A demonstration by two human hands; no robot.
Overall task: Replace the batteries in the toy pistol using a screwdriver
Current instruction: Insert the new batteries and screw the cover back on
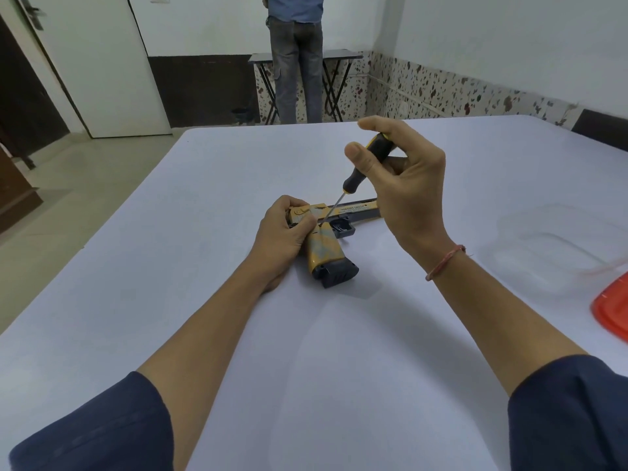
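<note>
Toy pistol [326, 246] lies flat at table [170, 300] centre. Left hand [285, 232] grips its rear end. Right hand [401, 185] pinches the screwdriver [360, 175] handle, tip touching the grip's top.

Pistol [323, 249] rear under left hand [283, 234]

A plain room, home or small office, cannot tell which: bare white walls [204, 25] over speckled terrazzo skirting [441, 86], a white door [98, 69] with a lever handle [32, 13], a pale floor [85, 185], a folding table [339, 56] by the far wall, a large pale-covered table [221, 171].
</note>
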